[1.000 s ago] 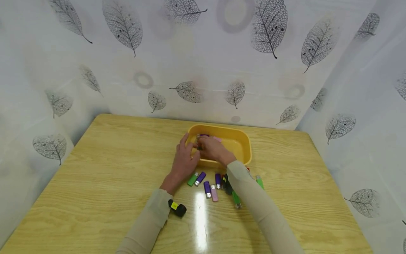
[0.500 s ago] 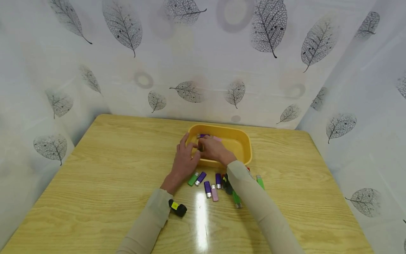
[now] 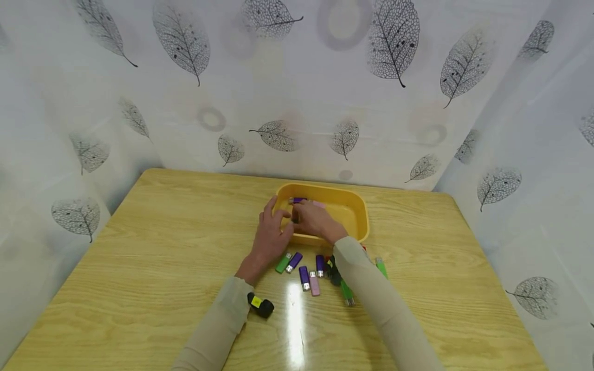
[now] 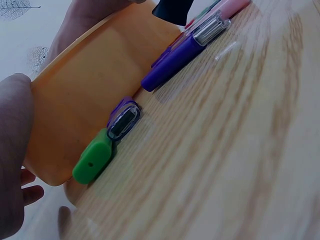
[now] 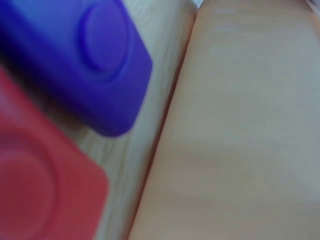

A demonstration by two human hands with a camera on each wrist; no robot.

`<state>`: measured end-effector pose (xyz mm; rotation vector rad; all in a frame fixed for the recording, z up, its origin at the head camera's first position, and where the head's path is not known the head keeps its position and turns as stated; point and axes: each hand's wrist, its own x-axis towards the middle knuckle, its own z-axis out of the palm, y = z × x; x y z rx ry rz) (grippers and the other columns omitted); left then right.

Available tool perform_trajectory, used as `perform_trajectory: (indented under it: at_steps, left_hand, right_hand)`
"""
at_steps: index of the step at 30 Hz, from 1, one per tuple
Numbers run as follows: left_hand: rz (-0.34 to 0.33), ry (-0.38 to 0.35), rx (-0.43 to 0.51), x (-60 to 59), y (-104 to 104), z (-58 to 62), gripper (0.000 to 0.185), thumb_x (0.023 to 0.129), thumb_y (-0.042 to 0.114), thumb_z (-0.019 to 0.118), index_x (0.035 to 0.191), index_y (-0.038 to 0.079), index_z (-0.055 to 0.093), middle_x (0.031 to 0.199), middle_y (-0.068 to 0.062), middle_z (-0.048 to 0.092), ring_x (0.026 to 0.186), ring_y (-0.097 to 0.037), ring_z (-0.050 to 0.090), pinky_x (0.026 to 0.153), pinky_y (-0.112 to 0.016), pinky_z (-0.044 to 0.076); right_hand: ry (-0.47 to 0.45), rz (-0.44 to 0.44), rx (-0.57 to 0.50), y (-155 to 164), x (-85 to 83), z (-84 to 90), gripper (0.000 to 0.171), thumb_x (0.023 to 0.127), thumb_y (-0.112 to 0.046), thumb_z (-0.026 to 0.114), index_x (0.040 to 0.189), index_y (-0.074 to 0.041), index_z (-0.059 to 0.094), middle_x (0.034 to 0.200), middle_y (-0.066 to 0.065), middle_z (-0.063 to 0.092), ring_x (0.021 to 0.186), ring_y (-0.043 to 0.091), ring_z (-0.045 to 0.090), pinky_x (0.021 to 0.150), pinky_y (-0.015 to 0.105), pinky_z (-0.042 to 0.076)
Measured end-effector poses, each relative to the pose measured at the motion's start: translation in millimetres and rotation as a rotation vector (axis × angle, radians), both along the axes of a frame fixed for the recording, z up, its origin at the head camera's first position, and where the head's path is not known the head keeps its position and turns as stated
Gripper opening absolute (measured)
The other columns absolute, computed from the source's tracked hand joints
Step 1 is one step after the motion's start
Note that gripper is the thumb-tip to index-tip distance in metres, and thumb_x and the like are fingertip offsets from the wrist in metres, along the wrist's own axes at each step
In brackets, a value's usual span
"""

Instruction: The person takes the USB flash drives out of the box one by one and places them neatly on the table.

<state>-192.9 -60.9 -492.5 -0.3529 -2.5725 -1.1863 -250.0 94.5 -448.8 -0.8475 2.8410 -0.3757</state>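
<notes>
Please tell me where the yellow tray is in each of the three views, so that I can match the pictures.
Head: the yellow tray lies at centre, beyond the USB sticks, with both hands at its near left corner.
Left wrist: its outer wall fills the upper left.
Right wrist: its wall fills the right side, blurred.
Shared landmark: the wooden table.

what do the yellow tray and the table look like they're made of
Yellow tray: probably moulded plastic, with a smooth, even-coloured matte wall and rounded corners. Table: wood grain under a glossy finish, shown by the bright glare streak; whether solid wood or laminate is unclear.
</notes>
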Motion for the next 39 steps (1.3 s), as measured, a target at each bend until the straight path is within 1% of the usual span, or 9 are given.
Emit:
perform_trajectory:
  at_steps: [8, 14, 20, 27, 30, 33, 35, 37, 39]
  left_hand:
    - [-0.004, 0.019, -0.003, -0.5, 0.0, -1.2, 0.026, 0.093, 0.024, 0.052, 0.108, 0.005, 0.06, 0.16, -0.016, 0.024, 0.123, -0.039, 0.043, 0.097, -0.052, 0.045]
    - [-0.002, 0.005, 0.009, -0.3, -1.0, -2.5, 0.027, 0.094, 0.026, 0.051, 0.108, 0.005, 0.061, 0.161, -0.015, 0.023, 0.125, -0.038, 0.042, 0.098, -0.052, 0.044]
    - [-0.006, -0.001, 0.016, -0.3, -0.5, -2.4, 0.028, 0.094, 0.027, 0.05, 0.108, 0.005, 0.061, 0.161, -0.015, 0.023, 0.125, -0.038, 0.042, 0.097, -0.052, 0.045]
    - [0.002, 0.002, 0.002, -1.7, -0.5, -0.2, 0.03, 0.094, 0.028, 0.049, 0.108, 0.005, 0.061, 0.161, -0.015, 0.023, 0.122, -0.037, 0.043, 0.091, -0.05, 0.047]
    - [0.0, -0.007, 0.005, -1.9, -0.8, 0.9, 0.03, 0.094, 0.028, 0.049, 0.109, 0.005, 0.061, 0.161, -0.014, 0.022, 0.122, -0.037, 0.043, 0.09, -0.05, 0.047]
    - [-0.002, -0.01, 0.007, -1.6, -0.7, 0.8, 0.03, 0.094, 0.028, 0.049, 0.109, 0.005, 0.062, 0.161, -0.014, 0.022, 0.123, -0.038, 0.043, 0.091, -0.051, 0.047]
    - [-0.001, -0.006, 0.004, -1.4, -0.7, 0.1, 0.03, 0.094, 0.028, 0.049, 0.108, 0.005, 0.062, 0.161, -0.014, 0.022, 0.123, -0.038, 0.043, 0.092, -0.051, 0.048]
    - [0.0, -0.001, 0.0, -1.0, -0.7, -0.6, 0.03, 0.094, 0.028, 0.048, 0.108, 0.005, 0.062, 0.161, -0.015, 0.022, 0.122, -0.038, 0.044, 0.091, -0.051, 0.048]
    - [0.001, -0.001, -0.005, -0.3, -0.6, -0.7, 0.029, 0.094, 0.028, 0.049, 0.108, 0.005, 0.061, 0.161, -0.014, 0.022, 0.122, -0.038, 0.044, 0.09, -0.05, 0.048]
  right_hand:
    - [0.002, -0.012, 0.035, 3.2, 3.3, 4.1, 0.035, 0.088, -0.04, 0.072, 0.103, -0.009, 0.067, 0.096, 0.002, 0.065, 0.09, 0.018, 0.057, 0.082, 0.032, 0.05]
    - [-0.019, -0.015, 0.026, 7.6, 5.7, 7.9, 0.031, 0.087, -0.036, 0.074, 0.1, -0.009, 0.068, 0.093, 0.001, 0.068, 0.087, 0.018, 0.06, 0.083, 0.034, 0.049]
    - [-0.099, -0.09, -0.079, 18.4, 16.1, 19.0, 0.023, 0.086, -0.031, 0.073, 0.098, -0.013, 0.067, 0.094, -0.001, 0.064, 0.086, 0.016, 0.057, 0.079, 0.032, 0.05]
    - [-0.095, -0.104, -0.223, 32.1, 35.4, 33.0, 0.021, 0.086, -0.028, 0.074, 0.096, -0.012, 0.065, 0.096, 0.0, 0.064, 0.081, 0.018, 0.056, 0.074, 0.032, 0.049]
    - [-0.089, -0.12, -0.262, 36.5, 42.9, 37.0, 0.022, 0.086, -0.029, 0.074, 0.097, -0.012, 0.065, 0.119, 0.01, 0.067, 0.095, 0.024, 0.064, 0.08, 0.035, 0.051]
    - [-0.078, -0.129, -0.271, 38.4, 49.9, 39.8, 0.022, 0.086, -0.03, 0.074, 0.096, -0.012, 0.066, 0.141, 0.016, 0.056, 0.115, 0.031, 0.061, 0.084, 0.037, 0.051]
    - [-0.069, -0.123, -0.261, 38.4, 54.6, 40.8, 0.023, 0.086, -0.031, 0.075, 0.097, -0.012, 0.068, 0.139, 0.015, 0.058, 0.108, 0.029, 0.064, 0.079, 0.035, 0.052]
    - [-0.073, -0.118, -0.248, 37.8, 59.5, 41.8, 0.024, 0.087, -0.032, 0.075, 0.098, -0.013, 0.068, 0.125, 0.011, 0.067, 0.091, 0.024, 0.065, 0.07, 0.031, 0.049]
    - [-0.076, -0.11, -0.239, 36.6, 64.4, 42.7, 0.024, 0.087, -0.033, 0.075, 0.099, -0.013, 0.069, 0.108, 0.005, 0.071, 0.077, 0.018, 0.06, 0.067, 0.03, 0.048]
